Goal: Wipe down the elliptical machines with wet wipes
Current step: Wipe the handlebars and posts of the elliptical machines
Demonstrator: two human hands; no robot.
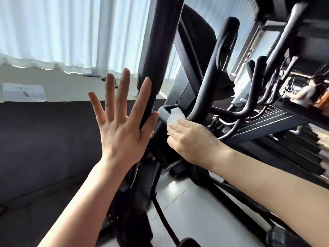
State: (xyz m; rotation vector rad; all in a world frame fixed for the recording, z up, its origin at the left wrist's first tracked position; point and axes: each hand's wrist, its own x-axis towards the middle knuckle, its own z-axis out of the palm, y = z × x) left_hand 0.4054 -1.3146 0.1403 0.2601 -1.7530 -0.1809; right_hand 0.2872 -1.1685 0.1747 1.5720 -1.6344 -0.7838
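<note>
On a glossy pale-grey tiled floor point(179, 207), beside a dark mat point(44, 139), stands a black elliptical machine point(188, 56); white pleated curtains point(71, 31) hang behind it, above a white ledge point(58, 86) bearing a sheet of white paper point(24, 91). Further black exercise machines point(277, 72) line the right side, where another person point(308, 93) is visible in the distance, blurred. No container appears in view. The left hand point(122, 125) is spread wide, fingers straight and apart, its thumb and palm edge resting against the thick black upright handlebar post point(156, 56). The right hand point(190, 139), fingers extended and together, presses a crumpled white wet wipe point(175, 115) against a black moulded bracket point(164, 113) at the base of a curved black handle point(213, 72).
</note>
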